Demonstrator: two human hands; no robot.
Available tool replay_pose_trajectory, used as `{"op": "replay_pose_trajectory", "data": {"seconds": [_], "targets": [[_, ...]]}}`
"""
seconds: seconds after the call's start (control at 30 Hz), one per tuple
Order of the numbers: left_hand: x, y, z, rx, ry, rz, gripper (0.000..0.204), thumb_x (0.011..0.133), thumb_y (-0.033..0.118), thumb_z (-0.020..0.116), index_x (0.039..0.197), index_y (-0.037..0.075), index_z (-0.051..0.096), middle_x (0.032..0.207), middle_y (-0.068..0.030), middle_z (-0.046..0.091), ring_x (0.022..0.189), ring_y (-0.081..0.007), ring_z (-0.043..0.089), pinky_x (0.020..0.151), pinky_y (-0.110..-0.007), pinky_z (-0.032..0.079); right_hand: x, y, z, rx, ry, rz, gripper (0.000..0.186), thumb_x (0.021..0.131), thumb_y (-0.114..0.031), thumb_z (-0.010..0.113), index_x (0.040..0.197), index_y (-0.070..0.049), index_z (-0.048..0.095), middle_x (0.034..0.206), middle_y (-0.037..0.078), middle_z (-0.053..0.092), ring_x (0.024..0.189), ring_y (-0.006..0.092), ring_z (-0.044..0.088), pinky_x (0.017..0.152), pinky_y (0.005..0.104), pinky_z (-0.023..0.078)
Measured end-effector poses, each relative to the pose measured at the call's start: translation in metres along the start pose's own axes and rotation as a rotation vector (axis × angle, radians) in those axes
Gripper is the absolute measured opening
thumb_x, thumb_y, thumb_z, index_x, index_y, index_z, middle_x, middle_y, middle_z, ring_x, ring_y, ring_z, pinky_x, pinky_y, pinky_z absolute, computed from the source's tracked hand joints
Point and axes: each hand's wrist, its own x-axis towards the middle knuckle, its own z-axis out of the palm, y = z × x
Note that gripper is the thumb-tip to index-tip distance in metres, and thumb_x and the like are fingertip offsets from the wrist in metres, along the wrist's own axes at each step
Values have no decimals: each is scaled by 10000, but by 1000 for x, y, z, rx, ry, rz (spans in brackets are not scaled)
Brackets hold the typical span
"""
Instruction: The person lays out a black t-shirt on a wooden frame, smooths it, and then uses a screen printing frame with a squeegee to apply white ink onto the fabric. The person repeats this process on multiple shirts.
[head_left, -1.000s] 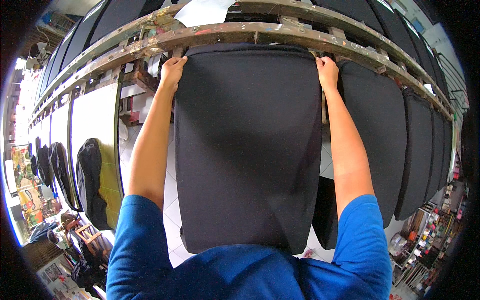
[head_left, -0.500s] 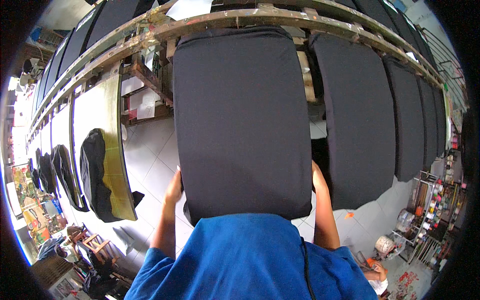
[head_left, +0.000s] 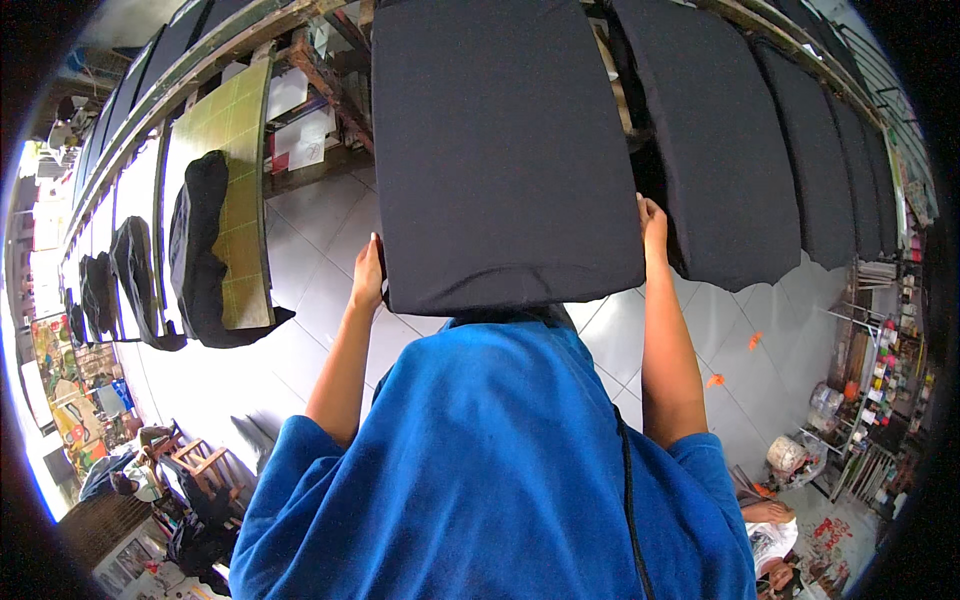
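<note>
Black cloth point(head_left: 508, 150) is stretched smooth over a long flat board right in front of me, its near end by my waist. My left hand point(head_left: 368, 272) is closed at the cloth's left edge, close to the near corner. At the right edge, slightly farther up, my right hand point(head_left: 653, 225) pinches the fabric, thumb on the outer side. A shallow curved crease runs across the cloth near its front edge. The fingertips under the edges are partly hidden.
More boards covered in black cloth point(head_left: 715, 150) stand to the right. On the left, a yellowish board point(head_left: 245, 200) has black cloth point(head_left: 200, 250) bunched on it. A wooden rail point(head_left: 225, 45) runs behind. Shelves with containers point(head_left: 870, 380) and another person's hand point(head_left: 768, 512) are at lower right.
The view has shifted, so the boards sit higher in the picture. My right hand now pinches the cloth's edge with its fingers showing. A crease has appeared near the front edge.
</note>
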Motion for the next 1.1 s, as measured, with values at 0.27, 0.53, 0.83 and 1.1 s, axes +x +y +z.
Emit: {"op": "replay_pose_trajectory", "data": {"seconds": [0.27, 0.53, 0.83, 1.1], "targets": [[-108, -44, 3, -660, 32, -322, 572, 931, 601, 463, 1094, 59, 541, 1104, -116, 566, 1005, -233, 534, 867, -375, 441, -129, -12, -27, 770, -30, 605, 524, 946, -510, 523, 1089, -10, 595, 843, 61, 559, 854, 194, 568, 848, 344, 469], [-111, -39, 26, -887, 7, -10, 209, 951, 311, 584, 965, 118, 505, 907, -34, 507, 852, -170, 500, 789, -347, 457, -186, -42, 12, 1010, -78, 337, 237, 907, -287, 668, 874, -102, 523, 809, 10, 522, 765, 133, 535, 753, 303, 491], [-96, -24, -5, -823, 269, 235, 186, 905, 140, 654, 802, 108, 502, 706, -28, 512, 665, -144, 523, 675, -313, 468, -220, -58, -2, 980, -25, 344, 192, 881, -164, 695, 787, -90, 545, 730, 17, 557, 684, 114, 548, 696, 271, 492], [-68, -22, -22, -790, 331, 204, 232, 921, 133, 632, 745, 89, 487, 634, -27, 484, 572, -143, 497, 563, -302, 468, -227, -58, -2, 923, -68, 336, 194, 875, -135, 696, 779, -83, 535, 721, 13, 554, 643, 110, 546, 624, 243, 492]]}}
